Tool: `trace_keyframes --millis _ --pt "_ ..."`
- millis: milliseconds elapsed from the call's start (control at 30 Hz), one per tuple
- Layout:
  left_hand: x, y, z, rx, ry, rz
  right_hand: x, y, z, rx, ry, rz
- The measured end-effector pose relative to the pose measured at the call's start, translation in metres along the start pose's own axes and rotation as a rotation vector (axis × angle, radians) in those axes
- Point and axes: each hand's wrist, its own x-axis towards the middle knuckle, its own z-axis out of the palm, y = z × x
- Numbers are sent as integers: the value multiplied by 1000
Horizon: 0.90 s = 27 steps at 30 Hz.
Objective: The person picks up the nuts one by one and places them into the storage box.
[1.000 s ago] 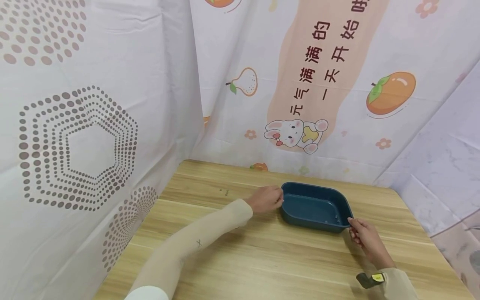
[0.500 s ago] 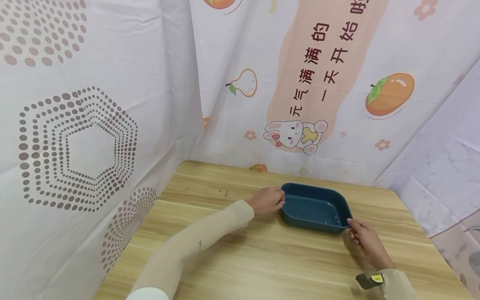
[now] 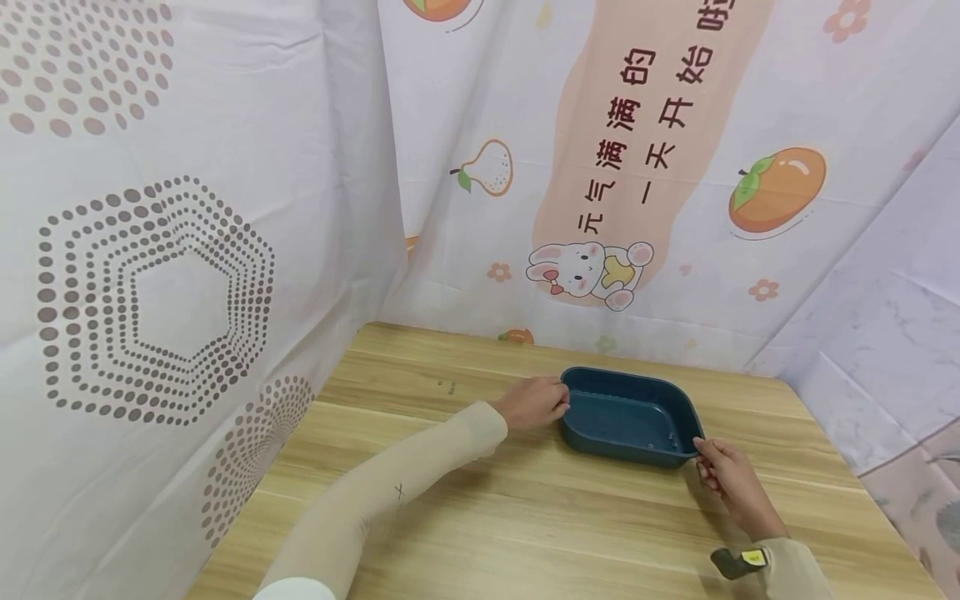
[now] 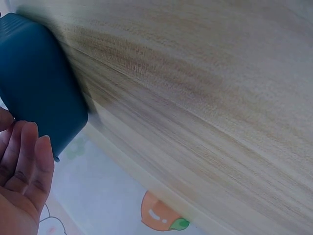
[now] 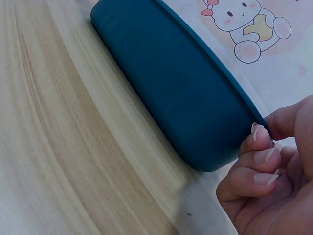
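A dark teal rectangular basin [image 3: 622, 454] with rounded corners is at the back right of the wooden table, a few tiny bits lying inside near its right end. My left hand [image 3: 534, 403] pinches its left rim. At the near right corner, my right hand [image 3: 733, 479] grips the rim between thumb and fingers. The left wrist view has the fingers of the left hand [image 4: 24, 171] against the outer wall of the basin [image 4: 46, 78]. In the right wrist view the right hand [image 5: 274, 171] has its thumb over the rim and curled fingers below it.
Tiny specks [image 3: 452, 387] lie on the wooden table [image 3: 480, 517] left of the basin. A printed curtain [image 3: 465, 250] hangs behind the table's back edge. Another patterned curtain [image 3: 307, 208] stands along the left side, and a pale one [image 3: 885, 333] along the right.
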Motion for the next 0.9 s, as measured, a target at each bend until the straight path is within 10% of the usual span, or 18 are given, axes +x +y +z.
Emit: trace_keyframes --millis 900 --pt "-20 -33 4 29 20 -43 -1 0 1 43 -19 -19"
